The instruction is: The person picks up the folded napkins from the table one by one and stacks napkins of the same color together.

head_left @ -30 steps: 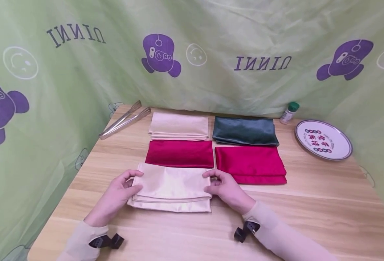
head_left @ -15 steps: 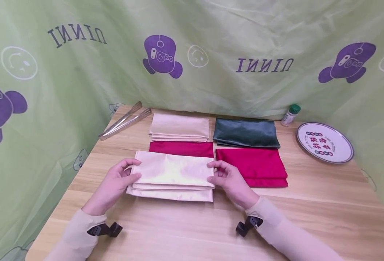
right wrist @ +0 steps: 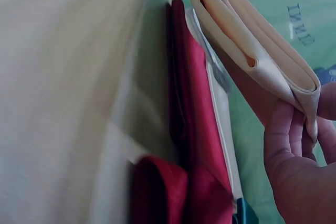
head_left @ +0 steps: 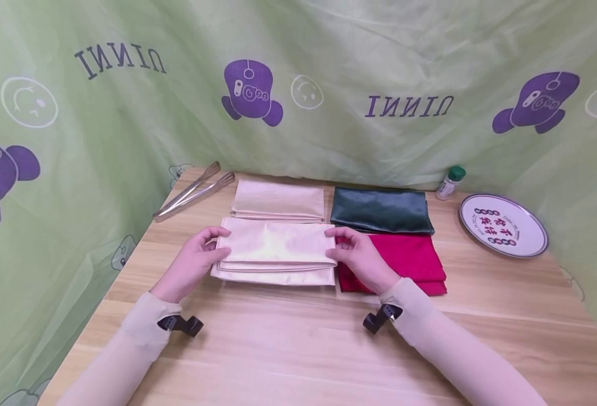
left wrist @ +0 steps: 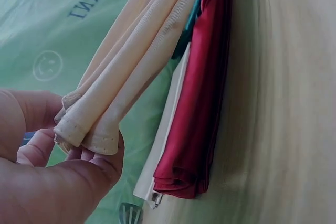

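A folded cream satin cloth (head_left: 278,242) is held up flat between my two hands in the head view. My left hand (head_left: 192,262) pinches its left end, thumb in front and fingers behind. Its right end is pinched by my right hand (head_left: 361,256) in the same way. Both wrist views show the cream cloth raised above a folded red satin cloth (left wrist: 194,124), which the head view hides behind it. Another folded cream cloth (head_left: 280,200) lies farther back. To the right are a second red cloth (head_left: 412,259), partly behind my right hand, and a dark green cloth (head_left: 382,210).
Metal tongs (head_left: 224,180) lie at the table's back left corner. A small green-capped bottle (head_left: 450,185) stands at the back right, with a printed white plate (head_left: 527,231) beside it. A green patterned curtain (head_left: 339,146) hangs round the wooden table (head_left: 288,349).
Both hands have carried the cream cloth away from the table's front, toward the back. The left red cloth, in sight one second ago, has become covered in the head view.
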Demonstrator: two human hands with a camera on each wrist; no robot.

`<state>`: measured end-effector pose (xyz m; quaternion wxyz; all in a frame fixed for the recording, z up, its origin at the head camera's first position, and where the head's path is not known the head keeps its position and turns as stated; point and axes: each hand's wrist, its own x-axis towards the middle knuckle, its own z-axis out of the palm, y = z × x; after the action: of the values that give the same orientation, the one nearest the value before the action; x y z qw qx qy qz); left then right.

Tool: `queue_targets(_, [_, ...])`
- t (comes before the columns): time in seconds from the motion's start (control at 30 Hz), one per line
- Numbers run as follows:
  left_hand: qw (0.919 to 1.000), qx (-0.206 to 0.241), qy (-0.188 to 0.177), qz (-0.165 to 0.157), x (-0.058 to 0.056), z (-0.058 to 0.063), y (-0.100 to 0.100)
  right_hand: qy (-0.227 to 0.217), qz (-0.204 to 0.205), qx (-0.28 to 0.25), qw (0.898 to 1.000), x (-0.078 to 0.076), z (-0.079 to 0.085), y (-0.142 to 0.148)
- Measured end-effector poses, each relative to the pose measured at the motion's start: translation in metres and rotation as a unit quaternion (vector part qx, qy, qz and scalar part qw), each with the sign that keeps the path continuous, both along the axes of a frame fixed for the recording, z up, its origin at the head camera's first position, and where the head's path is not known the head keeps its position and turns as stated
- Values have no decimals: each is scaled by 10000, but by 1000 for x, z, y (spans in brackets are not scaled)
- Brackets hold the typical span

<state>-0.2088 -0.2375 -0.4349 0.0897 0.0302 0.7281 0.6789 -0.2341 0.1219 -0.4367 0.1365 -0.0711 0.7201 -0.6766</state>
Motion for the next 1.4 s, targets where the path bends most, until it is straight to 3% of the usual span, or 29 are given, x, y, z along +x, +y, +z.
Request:
queue_targets(0.17, [9999, -17, -40, 165, -22, -3, 2, -73, -100, 145, 9998, -23, -1, -3])
queue_targets(0.33, [9992, -237, 73, 320, -41, 1, 6, -88, -221, 272, 9993, -48, 1, -4])
queue_targets(0.63, [9985, -241, 103, 487, -78, 6, 15, -82, -526, 377, 9979, -82, 2, -7])
queue_targets(1.03, [9907, -767, 418, 1047, -133, -7, 22, 350, -1126, 1092, 9870, -135, -1, -20])
queue_targets(1.23, [9851, -906, 560, 1347, -153, -14, 27, 401, -1169, 1439, 9818, -149, -6, -25])
queue_targets(1.4, [9808, -1112, 616, 1482, -160, -17, 29, 378, -1151, 1679, 9783, -153, -11, -28])
